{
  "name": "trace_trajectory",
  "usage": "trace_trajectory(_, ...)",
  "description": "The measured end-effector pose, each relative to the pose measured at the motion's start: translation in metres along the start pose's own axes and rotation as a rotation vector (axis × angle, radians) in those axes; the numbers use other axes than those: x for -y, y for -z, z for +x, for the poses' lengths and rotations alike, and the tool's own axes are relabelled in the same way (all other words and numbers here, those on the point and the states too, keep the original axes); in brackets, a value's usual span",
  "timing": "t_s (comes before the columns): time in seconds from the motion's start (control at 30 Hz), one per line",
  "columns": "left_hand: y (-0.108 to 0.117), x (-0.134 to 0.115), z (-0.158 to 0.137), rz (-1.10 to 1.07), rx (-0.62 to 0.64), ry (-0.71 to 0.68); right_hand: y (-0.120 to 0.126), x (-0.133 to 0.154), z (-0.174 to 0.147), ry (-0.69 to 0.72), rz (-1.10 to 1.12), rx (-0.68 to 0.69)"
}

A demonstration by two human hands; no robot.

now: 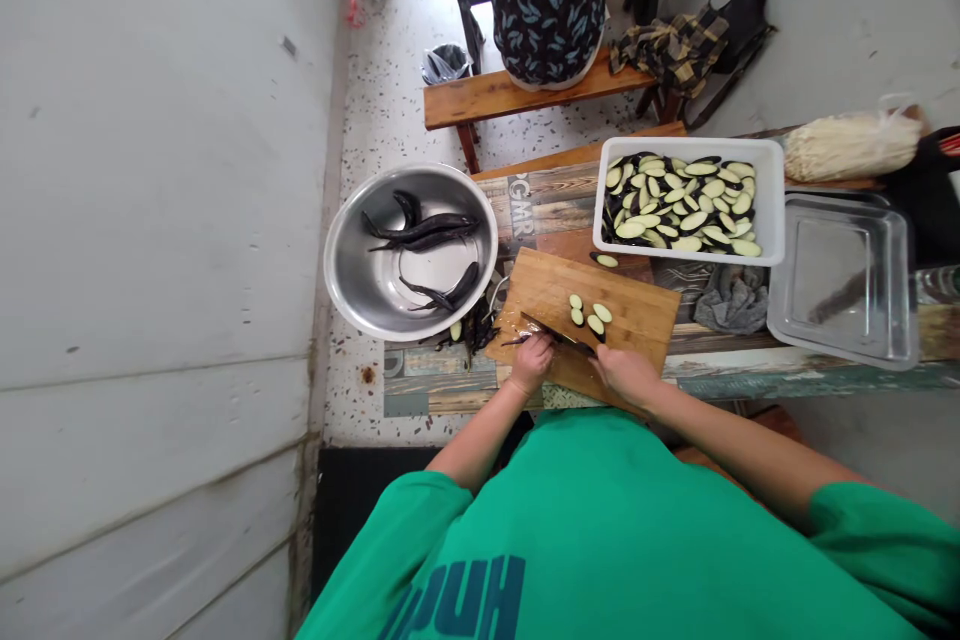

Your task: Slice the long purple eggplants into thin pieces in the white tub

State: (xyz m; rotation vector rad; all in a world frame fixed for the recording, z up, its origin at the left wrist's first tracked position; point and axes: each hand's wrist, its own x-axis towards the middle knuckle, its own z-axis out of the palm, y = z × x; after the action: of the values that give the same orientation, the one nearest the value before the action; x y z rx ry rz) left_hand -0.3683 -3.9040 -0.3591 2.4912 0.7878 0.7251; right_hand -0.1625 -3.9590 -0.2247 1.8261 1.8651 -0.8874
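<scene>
On a wooden cutting board, my right hand is closed around the handle of a kitchen knife, its blade slanting up to the left. My left hand is closed on a dark eggplant, partly hidden under the fingers and beside the blade. Several oval eggplant slices with pale flesh and dark skin lie beyond the knife. One more slice rests on the table just past the board's far edge.
At left, a steel basin holds several whole eggplants; dark trimmings lie beside it. A white tub full of slices stands at back right, near a grey cloth and a clear plastic container. A person sits on a bench beyond.
</scene>
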Motion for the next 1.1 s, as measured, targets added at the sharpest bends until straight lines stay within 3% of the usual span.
trace_trajectory(0.1, 0.008, -0.003, -0.001, 0.011, 0.004, -0.006, -0.003, 0.006, 0.012, -0.038, 0.045, -0.065)
trace_trajectory(0.27, 0.025, 0.0, -0.015, 0.098, -0.123, 0.068, -0.006, -0.015, -0.001, -0.083, 0.037, -0.115)
trace_trajectory(0.47, 0.023, 0.01, -0.011, 0.087, -0.112, 0.082, -0.001, -0.017, -0.029, 0.03, -0.041, -0.034)
trace_trajectory(0.67, 0.018, 0.01, -0.009, 0.042, -0.063, 0.087, 0.006, -0.019, -0.035, 0.041, -0.094, 0.041)
trace_trajectory(0.87, 0.017, 0.012, -0.011, 0.03, -0.068, 0.046, 0.009, -0.008, -0.007, 0.049, -0.098, 0.045)
trace_trajectory(1.0, 0.02, 0.012, -0.01, 0.065, -0.072, 0.042, 0.007, 0.019, 0.021, 0.007, -0.007, -0.035)
trace_trajectory(1.1, 0.022, 0.012, -0.011, 0.13, -0.09, 0.092, 0.003, 0.019, 0.027, -0.081, 0.065, -0.097)
